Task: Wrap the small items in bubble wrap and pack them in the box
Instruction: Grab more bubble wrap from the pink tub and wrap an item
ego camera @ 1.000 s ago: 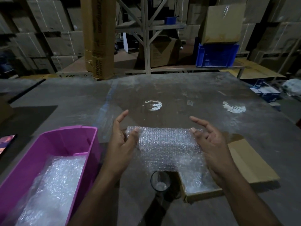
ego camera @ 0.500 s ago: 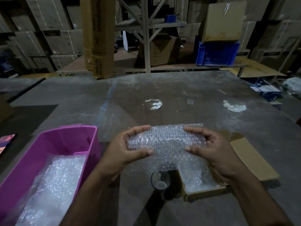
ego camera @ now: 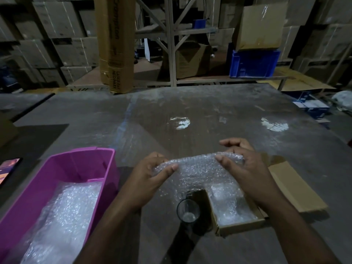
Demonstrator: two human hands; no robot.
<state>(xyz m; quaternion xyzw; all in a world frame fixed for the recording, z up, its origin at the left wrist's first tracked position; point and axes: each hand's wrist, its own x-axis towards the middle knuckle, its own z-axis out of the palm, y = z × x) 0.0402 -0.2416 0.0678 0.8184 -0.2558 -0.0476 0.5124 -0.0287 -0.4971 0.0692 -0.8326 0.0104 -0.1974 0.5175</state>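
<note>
I was looking into a dim warehouse: stacked cardboard cartons lined the back wall, metal racking held more boxes, a blue plastic crate sat on a low platform, and a broad packing table filled the foreground.

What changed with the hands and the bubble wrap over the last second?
Both hands, left hand and right hand, went from open beside the bubble wrap roll to gripping its ends, rolling it tighter toward the person. The glass, cardboard box and purple bin stayed put.
</note>
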